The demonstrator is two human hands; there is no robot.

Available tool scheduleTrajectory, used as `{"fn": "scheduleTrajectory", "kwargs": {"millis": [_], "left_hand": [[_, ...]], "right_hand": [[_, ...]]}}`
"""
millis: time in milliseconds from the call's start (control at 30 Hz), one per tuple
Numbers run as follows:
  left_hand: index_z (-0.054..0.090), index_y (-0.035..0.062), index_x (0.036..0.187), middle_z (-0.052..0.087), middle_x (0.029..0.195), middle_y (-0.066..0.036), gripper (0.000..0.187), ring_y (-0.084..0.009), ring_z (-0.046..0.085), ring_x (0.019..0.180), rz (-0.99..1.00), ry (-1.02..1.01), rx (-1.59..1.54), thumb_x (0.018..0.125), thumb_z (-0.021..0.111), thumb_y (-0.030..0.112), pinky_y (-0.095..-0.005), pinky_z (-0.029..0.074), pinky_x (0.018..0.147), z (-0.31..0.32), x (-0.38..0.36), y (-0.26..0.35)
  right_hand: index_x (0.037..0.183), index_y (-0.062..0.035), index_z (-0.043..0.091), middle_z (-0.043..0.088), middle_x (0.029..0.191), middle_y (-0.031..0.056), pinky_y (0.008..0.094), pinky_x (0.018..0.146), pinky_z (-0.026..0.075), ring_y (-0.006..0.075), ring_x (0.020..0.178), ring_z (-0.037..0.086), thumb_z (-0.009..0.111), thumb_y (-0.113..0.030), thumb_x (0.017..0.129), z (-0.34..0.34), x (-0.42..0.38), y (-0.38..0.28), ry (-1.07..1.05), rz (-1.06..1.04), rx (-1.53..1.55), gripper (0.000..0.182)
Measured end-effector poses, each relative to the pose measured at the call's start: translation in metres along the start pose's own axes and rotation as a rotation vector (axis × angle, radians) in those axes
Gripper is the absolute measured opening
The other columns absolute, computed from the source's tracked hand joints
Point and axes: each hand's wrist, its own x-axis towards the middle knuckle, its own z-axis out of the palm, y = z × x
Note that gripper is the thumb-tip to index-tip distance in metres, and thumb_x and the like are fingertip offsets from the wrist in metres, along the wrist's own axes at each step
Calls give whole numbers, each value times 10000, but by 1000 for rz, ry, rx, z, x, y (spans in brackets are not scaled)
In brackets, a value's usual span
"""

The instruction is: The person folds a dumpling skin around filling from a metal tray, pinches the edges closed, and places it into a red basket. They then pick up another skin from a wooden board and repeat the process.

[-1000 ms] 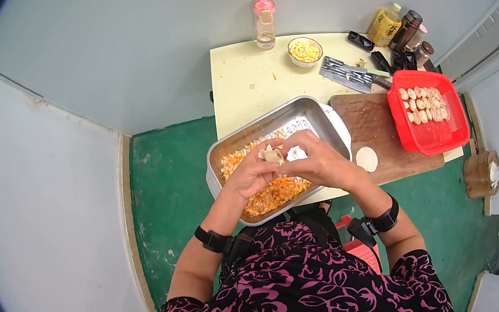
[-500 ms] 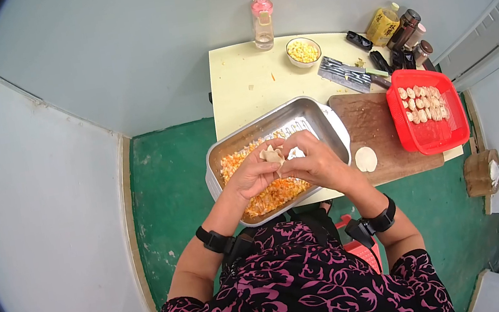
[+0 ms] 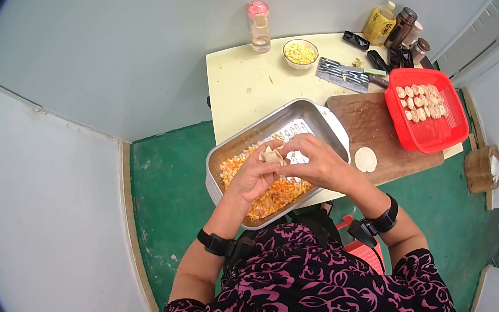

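Observation:
Above the metal tray (image 3: 314, 114), my left hand (image 3: 253, 178) holds a dumpling (image 3: 271, 156) between thumb and fingers. My right hand (image 3: 315, 160) pinches at the dumpling's right edge with thumb and forefinger; its wrapper looks gathered and folded. Chopped filling (image 3: 281, 196), orange, white and yellow, spreads over the left and front of the tray. A flat round wrapper (image 3: 365, 159) lies on the brown cutting board (image 3: 374, 124), right of my right hand. Rows of dumplings (image 3: 420, 103) sit in the red basket (image 3: 432, 143).
A bowl of corn (image 3: 300, 53), a cleaver (image 3: 341, 76) and a pink-lidded water bottle (image 3: 259, 26) stand or lie at the back of the table (image 3: 240, 93). A yellow bottle (image 3: 379, 25) and dark jars (image 3: 402, 26) are back right. A red stool (image 3: 365, 255) is below the table edge.
My right hand's fingers have shifted slightly along the dumpling's edge. The dumpling stays in my left hand, and the view has moved a little.

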Motion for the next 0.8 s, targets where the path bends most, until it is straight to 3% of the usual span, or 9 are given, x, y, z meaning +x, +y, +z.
{"fn": "scheduleTrajectory", "kwargs": {"millis": [100,200,400,500,600,800], "left_hand": [[424,49,1145,517,1007,-59,432,-162,558,914,-18,10,11,748,533,-84,-275,487,789,2,1,0],[447,41,1122,521,1013,-73,406,-174,556,912,-4,0,-8,748,545,-83,-290,487,794,-3,1,-1],[485,47,1031,540,971,-59,314,-176,562,918,127,-21,10,751,568,-68,-294,484,793,5,0,-1],[493,50,1010,544,963,-55,295,-169,562,914,184,-19,18,751,570,-68,-295,479,800,9,1,-3],[497,56,1003,543,965,-56,294,-163,556,917,227,-31,31,749,571,-72,-294,472,814,10,3,-4],[505,71,994,542,933,-46,315,-148,538,910,261,0,62,732,573,-90,-274,459,804,12,1,-8]], "right_hand": [[808,-86,610,518,940,70,354,769,441,263,898,514,620,-46,625,0,1,0,-64,-4,-19,188],[768,-72,595,512,925,74,353,765,432,262,901,505,644,-47,627,6,-1,1,11,31,70,151],[752,-53,595,512,905,79,319,733,406,253,870,486,700,-34,635,24,-12,-8,246,362,187,159],[756,-52,601,513,911,91,308,731,402,247,873,481,696,-32,643,28,-12,-11,354,426,186,149],[766,-62,625,497,933,69,261,638,399,181,864,486,691,-42,672,30,-13,-11,394,460,166,117],[765,-60,617,499,929,54,225,601,375,122,808,479,682,-40,684,34,-15,-15,483,624,315,106]]}}
